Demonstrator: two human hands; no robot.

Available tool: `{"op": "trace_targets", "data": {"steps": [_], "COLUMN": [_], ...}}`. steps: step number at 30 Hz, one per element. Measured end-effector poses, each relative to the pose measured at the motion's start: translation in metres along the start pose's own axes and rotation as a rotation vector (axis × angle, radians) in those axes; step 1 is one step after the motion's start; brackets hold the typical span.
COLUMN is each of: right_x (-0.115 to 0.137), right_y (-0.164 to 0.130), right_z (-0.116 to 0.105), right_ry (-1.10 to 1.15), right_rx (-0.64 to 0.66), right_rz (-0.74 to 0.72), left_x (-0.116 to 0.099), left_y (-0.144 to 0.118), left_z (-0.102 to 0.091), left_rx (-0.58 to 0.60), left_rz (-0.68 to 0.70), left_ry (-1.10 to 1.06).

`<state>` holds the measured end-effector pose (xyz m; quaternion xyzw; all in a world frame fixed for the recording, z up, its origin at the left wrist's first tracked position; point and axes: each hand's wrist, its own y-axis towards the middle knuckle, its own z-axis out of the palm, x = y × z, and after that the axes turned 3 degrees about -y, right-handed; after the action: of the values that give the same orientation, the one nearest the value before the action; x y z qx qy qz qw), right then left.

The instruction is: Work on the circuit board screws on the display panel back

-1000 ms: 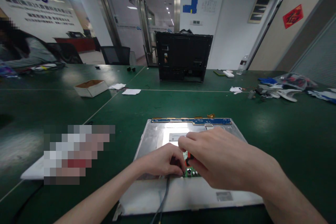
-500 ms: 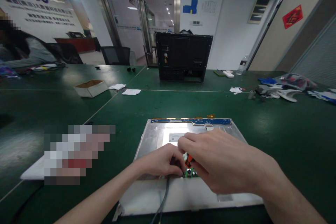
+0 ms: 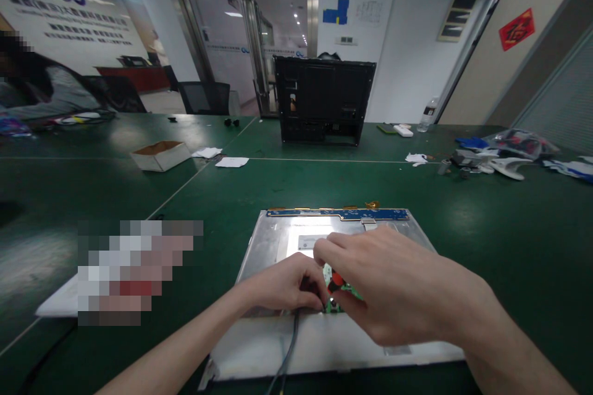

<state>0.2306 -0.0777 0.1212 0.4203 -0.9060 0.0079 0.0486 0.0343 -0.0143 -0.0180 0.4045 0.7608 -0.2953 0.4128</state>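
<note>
A flat display panel (image 3: 273,231) with a metal back lies on the table in front of me, a blue circuit strip (image 3: 306,213) along its far edge. My left hand (image 3: 291,284) rests on it, thumb and fingers pinched at a green circuit board (image 3: 330,307). A dark cable (image 3: 293,339) runs up from the near edge beneath those fingers; its end is hidden. Over the same board, my right hand (image 3: 393,284) is closed around a red and black screwdriver (image 3: 336,281), mostly covered by the fingers. The screwdriver's tip cannot be made out.
Across the green table (image 3: 222,191) stands a black monitor housing (image 3: 324,102). A white open box (image 3: 161,157) and papers (image 3: 232,162) lie left of it. To the right are a water bottle (image 3: 427,116) and a plastic bag of parts (image 3: 528,143). Someone sits at far left.
The red part of the screwdriver's handle has turned or shifted slightly within my right hand. My left hand keeps its place on the panel.
</note>
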Motion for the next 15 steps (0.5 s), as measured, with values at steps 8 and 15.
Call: {"op": "trace_targets", "data": {"steps": [8, 15], "right_x": [0.0002, -0.0006], "right_y": [0.0026, 0.0035], "right_z": [0.0004, 0.0045], "right_ry": [-0.008, -0.032], "right_rx": [0.023, -0.010], "right_rz": [0.010, 0.068], "left_x": [-0.0034, 0.0032], "left_y": [-0.0006, -0.0001], "left_z": [0.0002, 0.0007], "left_rx": [0.001, -0.005], "left_rz": [-0.029, -0.013], "left_ry": [-0.005, -0.005]}}
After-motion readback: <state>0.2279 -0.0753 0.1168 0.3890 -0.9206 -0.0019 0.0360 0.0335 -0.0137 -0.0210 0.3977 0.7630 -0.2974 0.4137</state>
